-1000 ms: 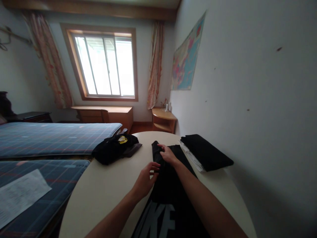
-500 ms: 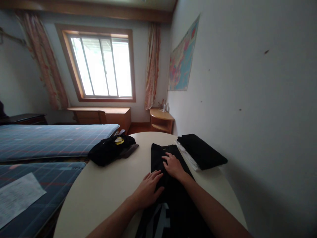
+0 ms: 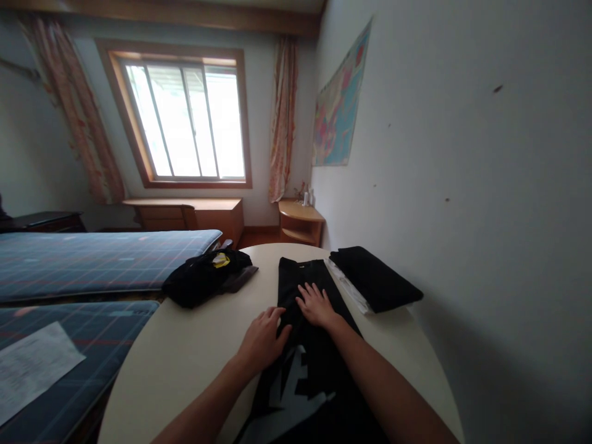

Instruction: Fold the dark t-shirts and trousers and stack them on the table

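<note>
A black T-shirt (image 3: 319, 361) with a grey print lies lengthwise on the round table, narrowed as if its sides are folded in. Its neckline points away from me. My right hand (image 3: 317, 306) rests flat on the upper part of the shirt, fingers spread. At the shirt's left edge is my left hand (image 3: 263, 338), fingers slightly bent and thumb apart from them, touching the cloth. Right of the neckline sits a folded black garment (image 3: 377, 277) with white material under it. A crumpled black garment (image 3: 203, 277) with a yellow patch lies at the table's far left.
The cream round table (image 3: 185, 370) stands close to the white wall (image 3: 485, 246) on the right. Beds with blue plaid mattresses (image 3: 92, 259) are to the left, a paper sheet (image 3: 39, 367) on the nearer one. A desk (image 3: 217, 213) and corner shelf (image 3: 300, 211) stand beyond.
The T-shirt has shifted slightly away from me, and more of its grey print shows. My left hand has moved left to the shirt's edge; my right hand lies flatter.
</note>
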The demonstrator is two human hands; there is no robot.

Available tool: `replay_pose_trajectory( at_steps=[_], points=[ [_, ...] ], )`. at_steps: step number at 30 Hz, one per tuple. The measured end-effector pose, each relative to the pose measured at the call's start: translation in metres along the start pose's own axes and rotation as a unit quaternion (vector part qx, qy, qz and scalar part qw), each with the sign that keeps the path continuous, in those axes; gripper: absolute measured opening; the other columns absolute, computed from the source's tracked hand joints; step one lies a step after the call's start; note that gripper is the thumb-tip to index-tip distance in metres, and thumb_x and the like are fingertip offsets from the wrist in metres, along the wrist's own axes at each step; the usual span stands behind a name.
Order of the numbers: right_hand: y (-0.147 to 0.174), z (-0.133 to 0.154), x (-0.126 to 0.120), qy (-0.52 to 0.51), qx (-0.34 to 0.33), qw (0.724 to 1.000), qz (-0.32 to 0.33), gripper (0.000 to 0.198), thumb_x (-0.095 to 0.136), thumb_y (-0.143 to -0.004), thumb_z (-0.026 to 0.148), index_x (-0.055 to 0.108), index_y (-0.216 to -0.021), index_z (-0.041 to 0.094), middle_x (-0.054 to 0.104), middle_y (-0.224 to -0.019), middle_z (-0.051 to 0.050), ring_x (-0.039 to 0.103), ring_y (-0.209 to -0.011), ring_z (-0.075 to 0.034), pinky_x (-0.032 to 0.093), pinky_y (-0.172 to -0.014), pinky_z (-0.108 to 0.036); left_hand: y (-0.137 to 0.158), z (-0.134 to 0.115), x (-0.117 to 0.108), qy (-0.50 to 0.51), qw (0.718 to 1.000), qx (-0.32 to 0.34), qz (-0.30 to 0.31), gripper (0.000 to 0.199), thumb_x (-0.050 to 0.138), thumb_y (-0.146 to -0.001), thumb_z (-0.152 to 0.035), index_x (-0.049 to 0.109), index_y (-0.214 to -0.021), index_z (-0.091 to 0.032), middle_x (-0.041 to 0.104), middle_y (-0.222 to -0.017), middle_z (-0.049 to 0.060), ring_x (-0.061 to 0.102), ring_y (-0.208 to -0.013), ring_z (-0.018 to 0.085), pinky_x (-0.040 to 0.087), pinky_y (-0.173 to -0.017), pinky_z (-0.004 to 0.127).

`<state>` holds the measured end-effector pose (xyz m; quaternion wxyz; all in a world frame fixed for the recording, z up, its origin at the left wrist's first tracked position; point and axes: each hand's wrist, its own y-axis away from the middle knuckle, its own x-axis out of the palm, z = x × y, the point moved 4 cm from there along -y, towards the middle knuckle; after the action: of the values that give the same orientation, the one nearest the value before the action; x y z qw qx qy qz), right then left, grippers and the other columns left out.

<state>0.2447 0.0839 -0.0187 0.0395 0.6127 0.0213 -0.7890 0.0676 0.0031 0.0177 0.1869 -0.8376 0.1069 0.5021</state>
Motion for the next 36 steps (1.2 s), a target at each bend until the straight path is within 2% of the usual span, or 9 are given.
replay_pose_trajectory(
  at_steps=[6,12,17,21,25,27,30,33,36],
  points=[
    [-0.038,0.002,-0.003,-0.009,0.032,0.999,-0.03,0.059,0.026,-0.1,0.048,0.032,-0.152,0.021,0.025,-0.161,-0.007,0.015,-0.149,-0.028,0.008,-0.119,-0.051,0.006,0.01,-0.023,-0.031,0.993,-0.105,0.037,0.054,0.051,-0.089,-0.046,0.047,-0.135,-0.019,0.069,-0.112,0.009,0.067,-0.1,0.025,0.047,-0.086,0.033],
    [-0.049,0.001,-0.009,-0.02,0.036,0.996,-0.074,0.053,0.03,-0.1,0.047,0.043,-0.146,0.023,0.034,-0.157,-0.008,0.021,-0.146,-0.026,0.012,-0.118,-0.05,0.015,0.011,-0.029,-0.077,0.984,-0.105,0.123,0.078,0.063,-0.074,-0.034,0.036,-0.144,-0.012,0.063,-0.127,0.017,0.064,-0.11,0.033,0.048,-0.089,0.037],
    [-0.032,0.012,-0.024,-0.036,-0.076,0.987,-0.139,0.04,0.038,-0.1,0.045,0.061,-0.127,0.027,0.048,-0.144,-0.007,0.037,-0.135,-0.025,0.023,-0.113,-0.049,0.017,0.008,-0.03,-0.08,0.984,-0.084,0.137,0.063,0.057,-0.074,-0.019,0.042,-0.135,-0.015,0.07,-0.11,0.014,0.067,-0.104,0.031,0.049,-0.083,0.035],
    [0.0,0.025,-0.037,-0.035,-0.131,0.977,-0.162,0.032,0.045,-0.097,0.039,0.064,-0.117,0.022,0.058,-0.126,-0.01,0.051,-0.119,-0.023,0.033,-0.107,-0.042,0.017,0.004,-0.041,-0.075,0.987,-0.105,0.1,0.039,0.05,-0.084,-0.027,0.052,-0.122,-0.018,0.073,-0.097,0.012,0.07,-0.093,0.031,0.048,-0.075,0.036],
    [0.042,0.033,-0.038,-0.04,-0.133,0.986,-0.091,0.042,0.058,-0.088,0.043,0.059,-0.122,0.018,0.061,-0.12,-0.012,0.055,-0.112,-0.027,0.041,-0.1,-0.041,0.016,0.001,-0.051,-0.054,0.99,-0.119,0.054,0.032,0.05,-0.087,-0.035,0.058,-0.115,-0.022,0.074,-0.094,0.01,0.07,-0.09,0.029,0.046,-0.073,0.034],
    [0.064,0.035,-0.03,-0.037,-0.141,0.989,-0.023,0.062,0.064,-0.082,0.051,0.052,-0.132,0.017,0.056,-0.131,-0.016,0.05,-0.122,-0.031,0.035,-0.106,-0.047,0.015,0.001,-0.053,-0.039,0.991,-0.122,0.038,0.031,0.051,-0.087,-0.038,0.061,-0.112,-0.022,0.074,-0.092,0.01,0.069,-0.088,0.027,0.045,-0.073,0.033],
    [0.087,0.037,-0.016,-0.041,-0.147,0.987,0.05,0.086,0.062,-0.079,0.064,0.038,-0.147,0.018,0.036,-0.153,-0.017,0.028,-0.142,-0.037,0.017,-0.116,-0.056,0.015,-0.003,-0.055,-0.014,0.993,-0.112,0.029,0.032,0.053,-0.087,-0.041,0.065,-0.108,-0.021,0.074,-0.092,0.01,0.068,-0.088,0.026,0.045,-0.074,0.032],
    [0.096,0.036,-0.007,-0.054,-0.155,0.985,0.06,0.081,0.052,-0.083,0.07,0.036,-0.15,0.026,0.022,-0.161,-0.012,0.009,-0.148,-0.038,0.005,-0.117,-0.061,0.015,-0.012,-0.055,0.025,0.995,-0.089,0.04,0.039,0.051,-0.088,-0.049,0.069,-0.105,-0.019,0.073,-0.085,0.01,0.068,-0.083,0.026,0.045,-0.071,0.031],
    [0.095,0.031,-0.009,-0.068,-0.176,0.98,0.056,0.074,0.053,-0.085,0.066,0.044,-0.145,0.024,0.031,-0.157,-0.013,0.014,-0.148,-0.037,0.008,-0.117,-0.059,0.016,-0.019,-0.05,0.097,0.991,-0.054,0.073,0.05,0.041,-0.092,-0.055,0.071,-0.103,-0.017,0.071,-0.075,0.008,0.066,-0.069,0.023,0.046,-0.062,0.029]
  ],
)
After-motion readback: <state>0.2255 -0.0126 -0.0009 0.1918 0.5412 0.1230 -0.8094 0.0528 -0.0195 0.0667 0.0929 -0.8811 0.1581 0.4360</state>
